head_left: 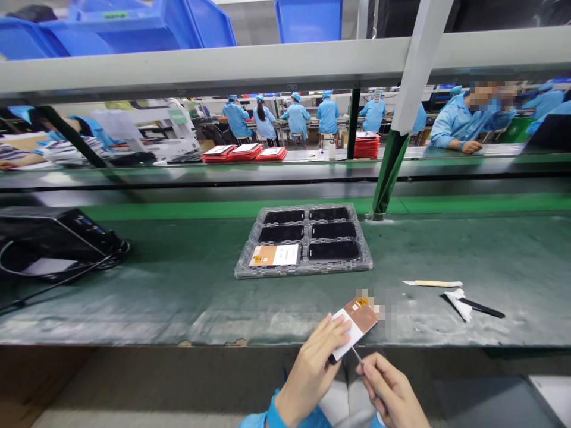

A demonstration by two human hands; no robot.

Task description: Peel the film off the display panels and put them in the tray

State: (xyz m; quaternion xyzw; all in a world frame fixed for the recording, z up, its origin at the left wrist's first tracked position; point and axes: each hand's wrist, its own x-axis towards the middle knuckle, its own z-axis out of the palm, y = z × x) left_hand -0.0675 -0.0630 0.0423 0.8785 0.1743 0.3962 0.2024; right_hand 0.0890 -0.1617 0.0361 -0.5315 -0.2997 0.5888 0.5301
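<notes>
My left hand (314, 364) grips a phone screen (362, 318) at the table's front edge, its white and copper-coloured back facing up. An orange flex cable shows near its far end. My right hand (387, 383) is closed round a thin metal tool (357, 355), whose tip touches the screen's near edge; its exact kind I cannot make out. Beyond them, a clear plastic tray (304, 272) carries several dark phone screens (333, 251). One screen (285, 254) in its front left compartment lies with the white and copper back up.
A cream-handled blade (435, 283) and black tweezers (486, 309) with white tissue lie at the right. A black device (49, 232) with cables stands left. A green-wrapped post (389, 172) rises behind the tray. Co-workers in blue sit beyond red stacks (244, 153).
</notes>
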